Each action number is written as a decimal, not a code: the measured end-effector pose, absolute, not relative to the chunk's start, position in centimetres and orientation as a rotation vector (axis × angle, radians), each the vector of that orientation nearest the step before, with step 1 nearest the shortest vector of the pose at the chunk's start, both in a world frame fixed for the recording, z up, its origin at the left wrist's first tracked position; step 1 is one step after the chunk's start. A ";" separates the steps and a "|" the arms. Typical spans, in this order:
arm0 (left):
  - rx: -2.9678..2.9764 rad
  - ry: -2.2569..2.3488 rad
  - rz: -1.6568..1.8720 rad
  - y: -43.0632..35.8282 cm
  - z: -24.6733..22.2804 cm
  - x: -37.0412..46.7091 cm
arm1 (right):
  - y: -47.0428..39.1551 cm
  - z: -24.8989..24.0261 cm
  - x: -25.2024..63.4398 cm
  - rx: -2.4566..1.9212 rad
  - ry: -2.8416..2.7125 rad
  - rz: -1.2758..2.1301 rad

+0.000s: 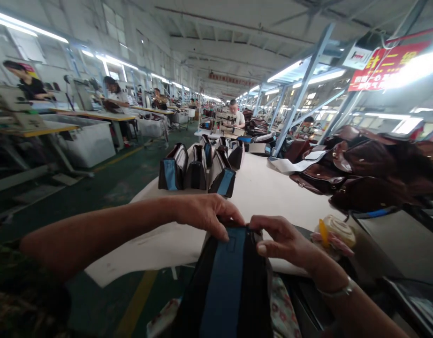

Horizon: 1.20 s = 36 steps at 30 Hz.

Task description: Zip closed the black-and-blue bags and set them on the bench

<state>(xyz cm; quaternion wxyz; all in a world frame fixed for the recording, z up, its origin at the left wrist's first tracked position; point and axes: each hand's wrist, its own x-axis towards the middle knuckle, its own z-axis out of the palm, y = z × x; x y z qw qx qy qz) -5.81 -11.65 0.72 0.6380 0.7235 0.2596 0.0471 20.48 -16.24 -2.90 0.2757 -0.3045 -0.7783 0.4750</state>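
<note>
Right in front of me is a black bag piece with a blue centre stripe [225,281], its far end by the table edge. My left hand [211,213] pinches the top left of that end, thumb on the blue stripe and fingers behind. My right hand [279,234] grips the top right corner between thumb and bent fingers. A small stitched rectangle shows on the stripe between the hands. Beyond them, several similar black bag pieces, such as one with a blue panel [223,182], stand upright on the white-covered table [265,188].
Brown leather bags [367,159] are heaped at the right. A roll with a yellow clip [325,232] sits beside my right wrist. Several people work at sewing tables further off. A white bin [91,143] stands left, across the green floor. Blue metal posts [304,89] rise at the right.
</note>
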 end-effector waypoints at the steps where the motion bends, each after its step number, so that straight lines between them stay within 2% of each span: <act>1: 1.630 0.608 0.093 -11.5 0.7 -6.2 | -16.1 -3.4 20.0 -0.801 -2.073 1.314; 8: 1.782 0.709 0.155 -13.1 1.7 -6.6 | -16.8 -4.9 17.4 -0.685 -1.856 1.515; 20: 1.576 0.786 0.235 -14.2 0.6 -5.4 | -16.9 -5.3 17.5 -0.654 -1.748 1.698; 36: 1.898 0.906 0.215 -14.5 0.7 -4.7 | -17.9 -5.3 16.2 -0.863 -1.526 1.603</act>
